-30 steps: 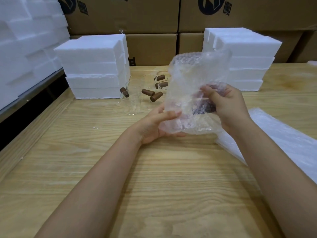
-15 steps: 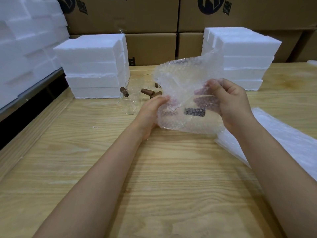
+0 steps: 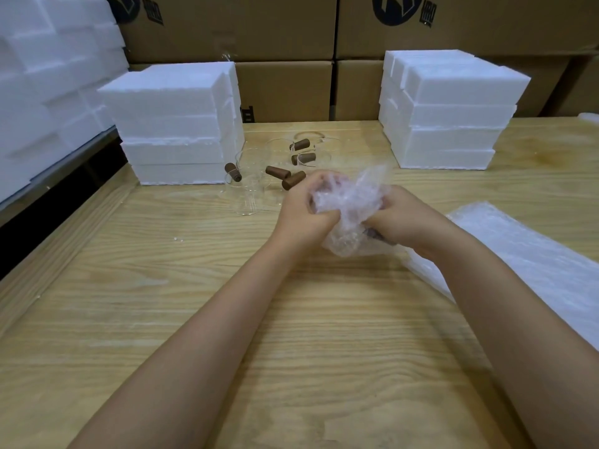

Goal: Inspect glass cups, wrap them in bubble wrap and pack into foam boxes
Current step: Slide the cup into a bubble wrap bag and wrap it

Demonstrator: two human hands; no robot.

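One cup is mid-wrap, by my reckoning. Both hands hold a crumpled bubble-wrap bundle [image 3: 351,202] just above the middle of the worktop [image 3: 291,319], a little toward its far edge. The left hand [image 3: 303,210] has its fingers curled over the bundle's left side with the thumb pressed into the near face. The right hand [image 3: 410,218] grips the other side, its fingers tucked into the wrap so that I cannot see their tips. The glass itself is hidden in the plastic, and only a dark patch shows low in the folds. The wrap looks loose and bunched, so I judge the closing of this bundle unfinished.

Plenty is left. Several bare glass cups [image 3: 248,189] with stubby brown handles [image 3: 277,172] stand and lie in a cluster just beyond the hands, toward the far edge, none of them wrapped. I see no foam box open and no wrapped cup laid in one. The left stack of foam boxes [image 3: 181,124] sits toward the far left corner, the right stack of foam boxes [image 3: 450,115] toward the far right, both closed up. A pile of flat bubble-wrap sheets [image 3: 534,264] lies along the right edge, ready for the rest.

The worktop is pale wood with strong grain. Behind it brown cardboard cartons [image 3: 285,34] are stacked as a wall, and off the left edge more white foam blocks [image 3: 48,76] are heaped high.
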